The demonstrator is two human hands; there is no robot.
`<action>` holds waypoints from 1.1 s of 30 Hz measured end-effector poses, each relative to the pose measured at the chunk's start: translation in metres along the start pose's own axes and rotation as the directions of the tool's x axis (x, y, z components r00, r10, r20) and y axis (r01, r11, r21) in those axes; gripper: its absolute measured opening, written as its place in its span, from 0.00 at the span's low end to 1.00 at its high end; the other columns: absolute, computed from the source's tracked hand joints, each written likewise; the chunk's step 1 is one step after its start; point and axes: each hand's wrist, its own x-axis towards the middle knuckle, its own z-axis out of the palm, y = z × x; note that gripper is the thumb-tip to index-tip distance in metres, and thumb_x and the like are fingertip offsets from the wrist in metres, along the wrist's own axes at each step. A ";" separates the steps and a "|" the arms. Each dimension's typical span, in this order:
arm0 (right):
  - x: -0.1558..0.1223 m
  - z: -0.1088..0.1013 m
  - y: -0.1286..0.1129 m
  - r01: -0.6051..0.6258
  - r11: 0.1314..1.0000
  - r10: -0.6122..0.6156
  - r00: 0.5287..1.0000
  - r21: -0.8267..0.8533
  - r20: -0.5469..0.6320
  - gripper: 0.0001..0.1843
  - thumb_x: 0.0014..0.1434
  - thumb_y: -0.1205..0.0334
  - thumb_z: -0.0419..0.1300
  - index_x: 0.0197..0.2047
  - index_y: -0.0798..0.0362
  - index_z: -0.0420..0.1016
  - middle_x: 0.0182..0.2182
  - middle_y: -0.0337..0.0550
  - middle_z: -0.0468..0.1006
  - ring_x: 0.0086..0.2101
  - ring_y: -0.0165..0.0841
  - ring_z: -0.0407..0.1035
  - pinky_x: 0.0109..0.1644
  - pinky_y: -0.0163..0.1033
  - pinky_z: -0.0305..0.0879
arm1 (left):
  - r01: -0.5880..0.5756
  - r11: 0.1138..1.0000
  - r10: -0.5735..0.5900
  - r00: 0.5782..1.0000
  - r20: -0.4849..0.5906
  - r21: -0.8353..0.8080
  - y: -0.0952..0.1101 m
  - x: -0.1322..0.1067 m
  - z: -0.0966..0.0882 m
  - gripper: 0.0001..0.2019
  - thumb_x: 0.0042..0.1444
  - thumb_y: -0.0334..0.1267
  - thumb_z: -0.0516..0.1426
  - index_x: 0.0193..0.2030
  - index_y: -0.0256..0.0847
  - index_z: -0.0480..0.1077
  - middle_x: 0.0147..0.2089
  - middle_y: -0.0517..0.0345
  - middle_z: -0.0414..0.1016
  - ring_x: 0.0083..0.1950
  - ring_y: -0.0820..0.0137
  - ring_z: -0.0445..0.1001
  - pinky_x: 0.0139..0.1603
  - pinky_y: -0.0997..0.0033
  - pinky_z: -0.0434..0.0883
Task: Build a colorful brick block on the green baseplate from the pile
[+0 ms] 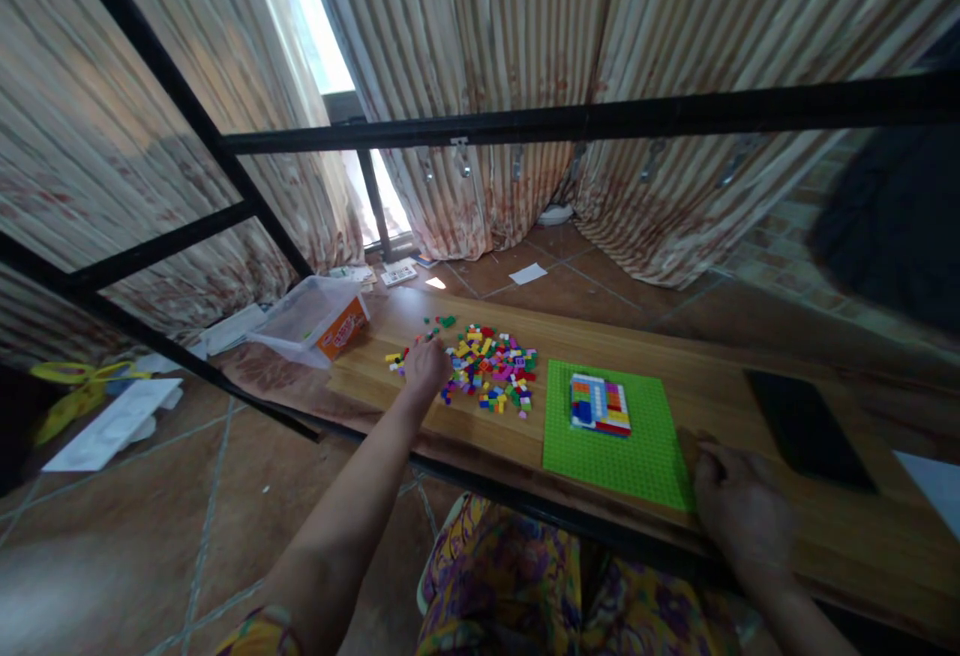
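Observation:
Loose toy building bricks (487, 361) of many colours lie in a pile on the wooden bench. At the pile's left side is my left hand (427, 364), closed, with its fingertips down among the bricks; whatever they may pinch is hidden. A green baseplate (652, 446) lies to the right of the pile. On it stands a low, roughly square brick build (600, 404) in white, blue, red, yellow and orange. My right hand (739, 501) rests beside the baseplate's right edge, fingers curled in a loose fist, with nothing seen in it.
A clear plastic box (300, 321) with an orange label stands at the bench's left end. A dark flat tablet-like slab (810, 426) and a white sheet (934, 486) lie on the right. A black metal rail (510, 126) crosses beyond the bench, before striped curtains (480, 36).

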 end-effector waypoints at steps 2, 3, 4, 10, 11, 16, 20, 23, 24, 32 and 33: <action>0.000 0.000 -0.001 -0.009 1.000 0.009 1.000 -0.004 0.005 0.18 0.60 0.57 0.48 0.40 0.55 0.77 0.36 0.51 0.76 0.33 0.39 0.69 0.34 0.41 0.62 | 0.008 1.000 -0.008 0.999 0.035 0.016 0.001 0.007 0.002 0.11 0.54 0.31 0.52 0.38 0.35 0.76 0.43 0.42 0.78 0.50 0.60 0.74 0.54 0.65 0.67; 0.000 0.000 -0.001 -0.019 1.000 0.019 1.000 -0.008 0.010 0.18 0.60 0.58 0.48 0.40 0.55 0.77 0.36 0.51 0.76 0.32 0.39 0.69 0.34 0.41 0.62 | 0.011 1.000 -0.013 0.999 0.051 0.023 0.002 0.009 0.003 0.11 0.53 0.31 0.53 0.38 0.34 0.76 0.42 0.41 0.78 0.49 0.60 0.74 0.53 0.65 0.67; 0.000 0.000 -0.001 -0.026 1.000 0.026 1.000 -0.011 0.015 0.17 0.60 0.58 0.48 0.40 0.55 0.76 0.36 0.51 0.76 0.32 0.39 0.69 0.34 0.41 0.62 | 0.014 1.000 -0.016 0.998 0.064 0.028 0.002 0.011 0.003 0.11 0.53 0.31 0.52 0.37 0.34 0.76 0.42 0.40 0.78 0.49 0.59 0.74 0.52 0.65 0.68; 0.001 0.000 -0.002 -0.017 0.999 0.017 1.000 0.028 0.004 0.17 0.60 0.59 0.48 0.39 0.56 0.76 0.36 0.50 0.76 0.34 0.38 0.69 0.38 0.40 0.64 | 0.010 1.000 -0.011 0.997 0.076 0.018 0.002 0.013 -0.001 0.12 0.54 0.29 0.51 0.38 0.33 0.75 0.44 0.38 0.78 0.51 0.57 0.74 0.53 0.63 0.67; 0.002 0.000 -0.003 -0.028 0.999 0.028 1.000 0.030 0.001 0.17 0.60 0.59 0.48 0.39 0.56 0.76 0.35 0.50 0.76 0.34 0.38 0.69 0.38 0.40 0.64 | 0.011 1.000 -0.012 0.998 0.068 0.008 0.003 0.012 -0.003 0.12 0.54 0.29 0.51 0.39 0.33 0.74 0.45 0.38 0.78 0.51 0.57 0.74 0.53 0.63 0.67; 0.003 -0.003 -0.009 -0.085 0.995 0.083 0.995 0.043 0.047 0.17 0.60 0.59 0.48 0.40 0.55 0.77 0.36 0.49 0.76 0.34 0.37 0.69 0.39 0.40 0.64 | 0.024 0.988 -0.025 1.000 0.000 -0.151 0.013 0.000 -0.022 0.11 0.56 0.33 0.52 0.42 0.32 0.73 0.43 0.38 0.78 0.49 0.52 0.75 0.51 0.54 0.68; 0.004 -0.005 -0.011 -0.104 0.993 0.102 0.993 0.049 0.053 0.17 0.60 0.60 0.48 0.40 0.55 0.76 0.36 0.50 0.76 0.35 0.37 0.69 0.40 0.40 0.64 | -0.049 0.884 0.050 0.999 -0.010 -0.464 0.044 -0.028 -0.018 0.10 0.57 0.36 0.56 0.43 0.36 0.72 0.40 0.48 0.80 0.41 0.61 0.77 0.45 0.62 0.72; 0.005 -0.005 -0.011 -0.095 0.994 0.093 0.994 0.044 0.052 0.16 0.61 0.60 0.48 0.39 0.54 0.76 0.35 0.49 0.76 0.35 0.37 0.69 0.41 0.40 0.64 | -0.094 0.781 0.169 0.984 0.063 -0.618 0.079 -0.058 0.003 0.10 0.56 0.35 0.55 0.44 0.40 0.74 0.36 0.57 0.81 0.36 0.69 0.77 0.38 0.71 0.73; 0.005 -0.005 -0.012 -0.094 0.995 0.092 0.995 0.045 0.047 0.16 0.61 0.60 0.48 0.39 0.54 0.76 0.35 0.49 0.76 0.35 0.37 0.69 0.41 0.40 0.63 | -0.085 0.680 0.212 0.974 0.085 -0.729 0.090 -0.067 0.010 0.11 0.56 0.34 0.55 0.44 0.39 0.74 0.35 0.57 0.81 0.35 0.70 0.77 0.37 0.72 0.73; 0.005 -0.005 -0.013 -0.126 0.991 0.123 0.990 0.042 0.066 0.16 0.60 0.61 0.49 0.40 0.54 0.77 0.35 0.49 0.76 0.35 0.37 0.69 0.40 0.39 0.63 | -0.080 0.695 0.274 0.948 0.161 -0.715 0.143 -0.093 0.026 0.11 0.52 0.28 0.54 0.38 0.38 0.77 0.36 0.54 0.81 0.37 0.69 0.77 0.41 0.72 0.71; 0.005 -0.005 -0.013 -0.132 0.990 0.129 0.989 0.042 0.070 0.16 0.60 0.61 0.49 0.40 0.54 0.77 0.35 0.49 0.76 0.35 0.37 0.69 0.40 0.38 0.63 | -0.093 0.722 0.280 0.946 0.167 -0.685 0.146 -0.092 0.025 0.11 0.52 0.28 0.54 0.38 0.38 0.77 0.36 0.54 0.81 0.37 0.69 0.77 0.41 0.72 0.71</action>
